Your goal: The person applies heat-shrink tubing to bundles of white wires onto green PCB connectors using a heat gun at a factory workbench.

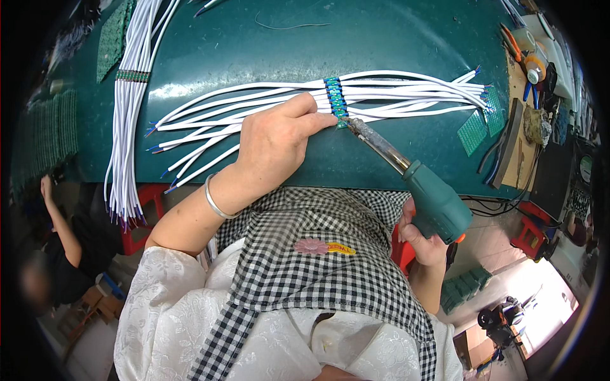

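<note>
A narrow strip of small green circuit boards (335, 95) lies on the table with white cables (406, 91) running out to both sides. My left hand (276, 143) is closed at the strip's near end, its fingertips pinching where a white cable (219, 162) runs in under the palm. The pinched end itself is hidden by the fingers. My right hand (422, 244) grips a green soldering gun (438, 202) from below, partly hidden behind its body. The gun's metal tip meets the near end of the strip, close beside my left fingertips.
Another bundle of white cables (130, 120) lies at the left on the green table (254, 51). Green board panels (472, 132) lie to the right, near a wooden board (518, 152) with orange-handled pliers (510, 42). A co-worker's arm (62, 222) shows at far left.
</note>
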A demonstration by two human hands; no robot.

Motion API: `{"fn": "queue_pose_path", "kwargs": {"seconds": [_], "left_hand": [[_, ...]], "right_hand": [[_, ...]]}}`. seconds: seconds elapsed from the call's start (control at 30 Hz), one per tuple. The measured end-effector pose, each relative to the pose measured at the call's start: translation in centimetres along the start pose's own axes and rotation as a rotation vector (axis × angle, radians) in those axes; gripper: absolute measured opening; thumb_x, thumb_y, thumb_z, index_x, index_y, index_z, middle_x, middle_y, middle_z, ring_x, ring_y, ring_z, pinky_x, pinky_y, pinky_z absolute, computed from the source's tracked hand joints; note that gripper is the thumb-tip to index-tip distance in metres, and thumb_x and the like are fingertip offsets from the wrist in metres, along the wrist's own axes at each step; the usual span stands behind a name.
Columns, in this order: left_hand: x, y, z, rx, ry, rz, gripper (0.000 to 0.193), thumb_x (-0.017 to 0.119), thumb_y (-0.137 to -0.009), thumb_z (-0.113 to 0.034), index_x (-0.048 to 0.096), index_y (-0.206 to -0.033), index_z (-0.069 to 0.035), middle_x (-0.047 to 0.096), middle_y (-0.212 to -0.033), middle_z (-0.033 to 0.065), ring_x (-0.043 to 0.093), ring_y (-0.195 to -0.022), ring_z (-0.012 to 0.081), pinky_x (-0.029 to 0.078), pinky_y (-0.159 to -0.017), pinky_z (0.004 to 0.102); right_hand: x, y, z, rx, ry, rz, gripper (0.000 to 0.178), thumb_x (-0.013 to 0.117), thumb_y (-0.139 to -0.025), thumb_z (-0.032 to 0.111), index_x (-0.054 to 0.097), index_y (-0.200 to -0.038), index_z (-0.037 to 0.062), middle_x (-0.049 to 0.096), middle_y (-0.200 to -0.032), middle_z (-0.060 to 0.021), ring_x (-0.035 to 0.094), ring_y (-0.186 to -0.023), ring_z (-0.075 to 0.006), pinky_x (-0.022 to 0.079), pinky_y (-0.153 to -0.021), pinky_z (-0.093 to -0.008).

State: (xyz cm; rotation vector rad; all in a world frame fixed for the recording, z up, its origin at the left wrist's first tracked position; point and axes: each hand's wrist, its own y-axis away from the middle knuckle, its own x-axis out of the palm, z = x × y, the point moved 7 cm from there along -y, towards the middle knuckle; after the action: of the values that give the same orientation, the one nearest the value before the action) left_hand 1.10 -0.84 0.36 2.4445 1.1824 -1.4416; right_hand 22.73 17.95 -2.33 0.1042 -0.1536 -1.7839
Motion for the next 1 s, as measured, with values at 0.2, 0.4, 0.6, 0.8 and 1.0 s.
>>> {"fn": "queue_pose_path", "kwargs": {"seconds": [0.2, 0.4, 0.6, 0.8, 1.0], "left_hand": [[0.1, 0.0, 0.1, -0.006, -0.005, 0.004, 0.029, 0.071, -0.075, 0.004, 0.078, -0.097, -0.012, 0.065, -0.080, 0.0038, 0.067, -0.066, 0.0207, 0.052, -0.055, 0.0316], [0.1, 0.1, 0.1, -0.006, -0.005, -0.002, 0.029, 0.071, -0.075, 0.004, 0.078, -0.098, -0.012, 0.065, -0.080, 0.0039, 0.066, -0.066, 0.0205, 0.052, -0.055, 0.0313], [0.1, 0.2, 0.0, -0.010, -0.005, -0.007, 0.030, 0.071, -0.075, 0.005, 0.079, -0.098, -0.013, 0.065, -0.080, 0.0037, 0.066, -0.066, 0.0203, 0.052, -0.054, 0.0309], [0.0, 0.2, 0.0, 0.011, 0.001, -0.025, 0.030, 0.071, -0.074, 0.005, 0.078, -0.097, -0.012, 0.064, -0.080, 0.0035, 0.065, -0.064, 0.0203, 0.051, -0.053, 0.0315], [0.1, 0.2, -0.1, 0.008, -0.004, -0.028, 0.029, 0.070, -0.073, 0.005, 0.078, -0.096, -0.012, 0.063, -0.079, 0.0033, 0.065, -0.064, 0.0199, 0.051, -0.053, 0.0319]], "right_hand": [[0.6, -0.4, 1.1, 0.093, -0.053, -0.082, 0.032, 0.081, -0.084, 0.013, 0.063, -0.107, -0.0006, 0.062, -0.089, -0.0033, 0.057, -0.077, -0.0146, 0.046, -0.068, -0.0300], [0.0, -0.8, 1.2, 0.036, 0.184, -0.078, 0.022, 0.080, -0.076, 0.003, 0.068, -0.094, 0.0008, 0.068, -0.084, -0.0060, 0.063, -0.069, -0.0205, 0.049, -0.063, -0.0321], [-0.6, 0.5, 0.9, -0.123, 0.485, -0.020, 0.030, 0.082, -0.070, 0.000, 0.070, -0.097, -0.0001, 0.071, -0.089, -0.0093, 0.066, -0.076, -0.0254, 0.050, -0.065, -0.0324], [-1.4, 0.3, 1.3, 0.013, -0.192, -0.161, 0.062, 0.084, -0.076, 0.005, 0.055, -0.130, -0.0084, 0.062, -0.096, -0.0114, 0.059, -0.070, -0.0193, 0.049, -0.056, -0.0291], [-1.1, -0.8, 2.0, -0.091, -0.176, -0.125, 0.073, 0.083, -0.078, 0.008, 0.046, -0.137, -0.0123, 0.055, -0.084, -0.0105, 0.054, -0.058, -0.0162, 0.048, -0.046, -0.0266]]}}
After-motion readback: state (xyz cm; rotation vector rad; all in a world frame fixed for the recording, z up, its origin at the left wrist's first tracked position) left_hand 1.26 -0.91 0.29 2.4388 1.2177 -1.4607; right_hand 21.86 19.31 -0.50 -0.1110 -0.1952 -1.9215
